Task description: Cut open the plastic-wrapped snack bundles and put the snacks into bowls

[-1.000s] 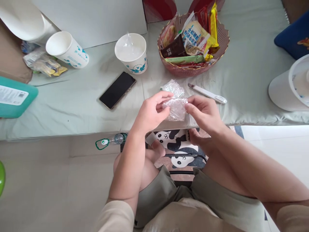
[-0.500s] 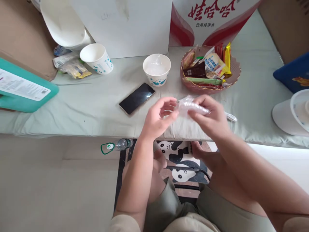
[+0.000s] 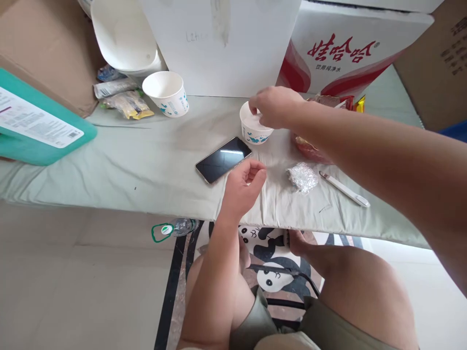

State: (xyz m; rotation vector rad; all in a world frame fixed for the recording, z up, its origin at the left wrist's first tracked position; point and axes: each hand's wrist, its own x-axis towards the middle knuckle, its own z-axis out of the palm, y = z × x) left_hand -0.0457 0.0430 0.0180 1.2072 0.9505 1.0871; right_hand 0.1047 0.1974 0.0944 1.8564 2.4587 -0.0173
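My right hand (image 3: 275, 106) reaches over a white paper cup (image 3: 254, 131) with blue leaf print, fingers pinched together at its rim; what they hold is hidden. Near the table's front edge my left hand (image 3: 243, 187) hovers loosely curled and holds nothing, just right of a black phone (image 3: 223, 159). A crumpled clear plastic wrapper (image 3: 302, 177) lies on the pale green tablecloth (image 3: 146, 165), right of that hand. A white pen-like stick (image 3: 345, 188) lies beside the wrapper.
A snack basket (image 3: 310, 148) sits mostly hidden under my right forearm. A second paper cup (image 3: 167, 93), snack packets (image 3: 124, 99), a white bowl-shaped thing (image 3: 122, 34), a teal box (image 3: 32, 126) and cartons (image 3: 339, 53) stand at the back. A water bottle (image 3: 175, 227) lies on the floor.
My right hand has left the wrapper and moved up to the paper cup. The wrapper now lies on the cloth. My left hand has let go and dropped toward the table edge. The view tilted upward.
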